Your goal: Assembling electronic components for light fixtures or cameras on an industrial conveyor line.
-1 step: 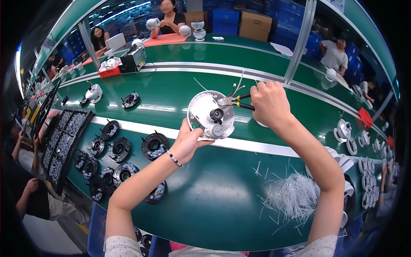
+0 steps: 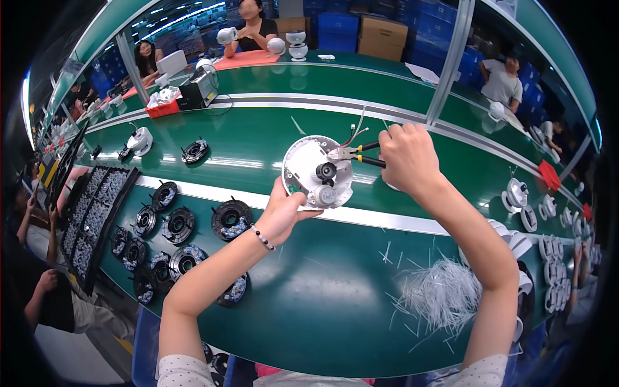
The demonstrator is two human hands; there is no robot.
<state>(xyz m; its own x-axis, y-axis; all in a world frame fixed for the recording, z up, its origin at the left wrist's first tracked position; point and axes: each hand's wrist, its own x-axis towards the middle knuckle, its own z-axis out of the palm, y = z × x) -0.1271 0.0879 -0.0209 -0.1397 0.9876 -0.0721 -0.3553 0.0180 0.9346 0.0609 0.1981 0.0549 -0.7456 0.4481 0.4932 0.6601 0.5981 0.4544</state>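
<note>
My left hand (image 2: 284, 211) holds up a round white camera housing (image 2: 309, 169) by its lower edge, its open inside facing me with black and grey round parts in it. My right hand (image 2: 407, 157) grips small cutters with black and yellow handles (image 2: 361, 153), their jaws at the housing's upper right edge, where thin red and white wires (image 2: 353, 137) stick out. Both hands are raised above the green workbench (image 2: 309, 303).
Several black round assemblies (image 2: 231, 219) lie at my left beside a black tray of small parts (image 2: 90, 216). A heap of white cut strips (image 2: 442, 293) lies at my right. White camera parts (image 2: 529, 216) line the right edge. Other people sit across the bench.
</note>
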